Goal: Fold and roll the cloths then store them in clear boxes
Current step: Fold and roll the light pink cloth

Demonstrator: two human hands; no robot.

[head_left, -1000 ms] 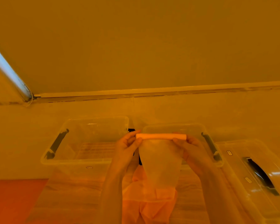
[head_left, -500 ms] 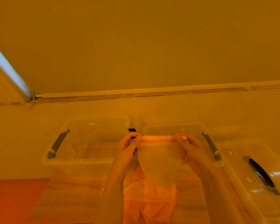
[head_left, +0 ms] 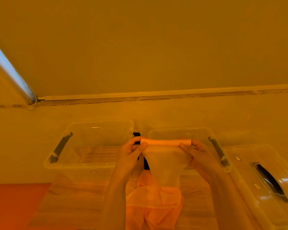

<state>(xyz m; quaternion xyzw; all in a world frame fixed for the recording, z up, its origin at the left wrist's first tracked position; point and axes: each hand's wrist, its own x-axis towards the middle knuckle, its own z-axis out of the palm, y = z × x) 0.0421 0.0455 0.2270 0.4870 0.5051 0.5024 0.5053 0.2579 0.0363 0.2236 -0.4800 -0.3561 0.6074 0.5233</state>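
an orange cloth (head_left: 154, 208) hangs down over the wooden table (head_left: 76, 201), its top edge rolled. the left hand (head_left: 131, 151) and right hand (head_left: 197, 152) each pinch 1 end of the roll, fingers curled. beyond stand 2 open clear boxes (head_left: 90, 146), (head_left: 204, 138).

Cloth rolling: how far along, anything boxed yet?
Done: the top of the cloth is wound into a short roll. In hand: the left hand and right hand pinch the roll's ends above the table, the unrolled rest hanging to a crumpled heap. Left: finish rolling and box it. The left open box and middle open box show no cloth; the right box is lidded.
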